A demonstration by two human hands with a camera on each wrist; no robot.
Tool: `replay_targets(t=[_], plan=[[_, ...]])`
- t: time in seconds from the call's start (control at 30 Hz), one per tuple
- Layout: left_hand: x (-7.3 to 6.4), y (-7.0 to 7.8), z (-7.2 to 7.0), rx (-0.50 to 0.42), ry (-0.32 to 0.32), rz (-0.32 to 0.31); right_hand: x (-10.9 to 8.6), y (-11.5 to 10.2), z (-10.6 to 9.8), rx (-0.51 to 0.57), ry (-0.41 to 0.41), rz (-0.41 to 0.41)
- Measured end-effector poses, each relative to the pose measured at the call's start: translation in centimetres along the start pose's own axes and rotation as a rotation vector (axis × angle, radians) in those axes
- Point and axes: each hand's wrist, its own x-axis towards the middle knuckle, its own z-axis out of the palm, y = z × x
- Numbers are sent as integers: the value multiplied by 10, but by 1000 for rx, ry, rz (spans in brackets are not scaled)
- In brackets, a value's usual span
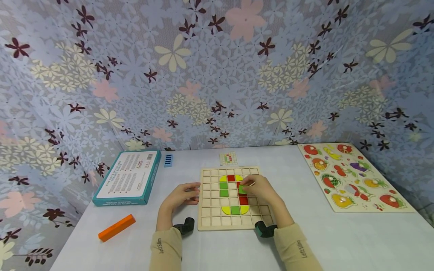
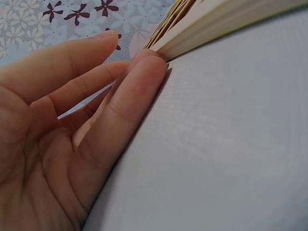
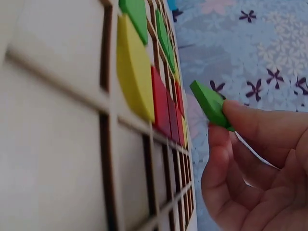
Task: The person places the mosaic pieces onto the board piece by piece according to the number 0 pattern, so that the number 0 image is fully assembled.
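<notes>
A wooden grid board (image 1: 217,223) lies flat on the table. Set in its cells are red squares (image 1: 243,200), green squares (image 1: 224,193) and yellow rounded-corner pieces (image 1: 226,210), forming a loop. My right hand (image 1: 259,188) pinches a green square block (image 3: 208,102) between thumb and fingers, raised over the right side of the loop. In the right wrist view the block is tilted, clear of the board's surface. My left hand (image 1: 181,195) stays at the board's left edge with relaxed fingers. Its fingertips (image 2: 149,72) are right at the corner of the board's side.
Behind the board lies a small grid card (image 1: 228,159) with coloured squares. At left are a teal-edged box (image 1: 127,177), a small blue slotted piece (image 1: 168,160) and an orange bar (image 1: 116,227). A fruit puzzle board (image 1: 369,209) lies at right; a flowered cloth (image 1: 217,75) hangs behind.
</notes>
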Motion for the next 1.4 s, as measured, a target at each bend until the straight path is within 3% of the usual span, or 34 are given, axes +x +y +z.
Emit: replay_targets(t=[0.53,0.8,1.4], plan=[[1,-1,2,-15,4,-6,-1,-21,34,7,-102,-5],[1,-1,1,-20,14,-19,-4,-26,38,102,-123,66],[0,-4,2,-28,21,-28,-5,-23,44,-18,-147,16]])
